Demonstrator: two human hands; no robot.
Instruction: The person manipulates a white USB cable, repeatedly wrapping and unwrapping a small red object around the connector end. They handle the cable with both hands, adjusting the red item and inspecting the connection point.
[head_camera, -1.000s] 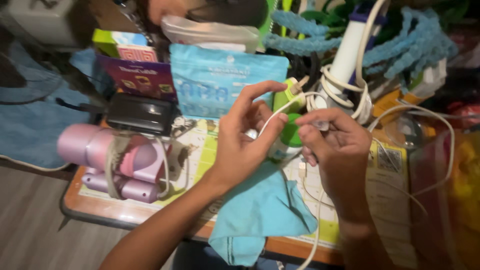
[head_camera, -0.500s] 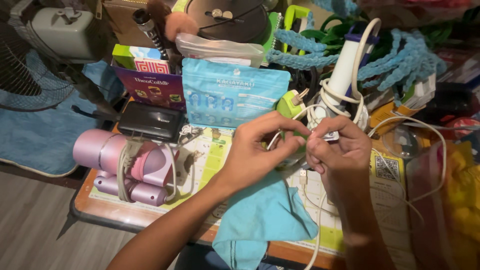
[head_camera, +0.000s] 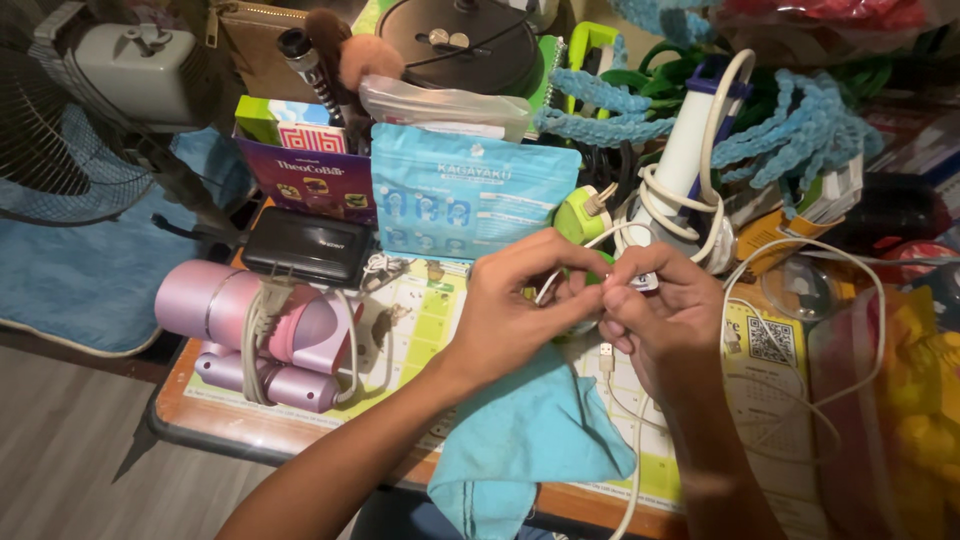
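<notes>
Left hand reaching in from lower left, forearm slanting up across the cloth, fingers curled, thumb and forefinger pinched on the white cable. Right hand coming up from below, knuckles outward, fingertips closed on the same cable just beside the left fingertips. Hands together, almost touching, above the middle of the table, in front of the green plug. Cable looping away right and down, its connector dangling beneath the right hand.

Crowded wooden table with a printed sheet under everything. Pink dryer lying at left, black box behind it, blue pouch standing at centre. Fan at far left; grey floor below.
</notes>
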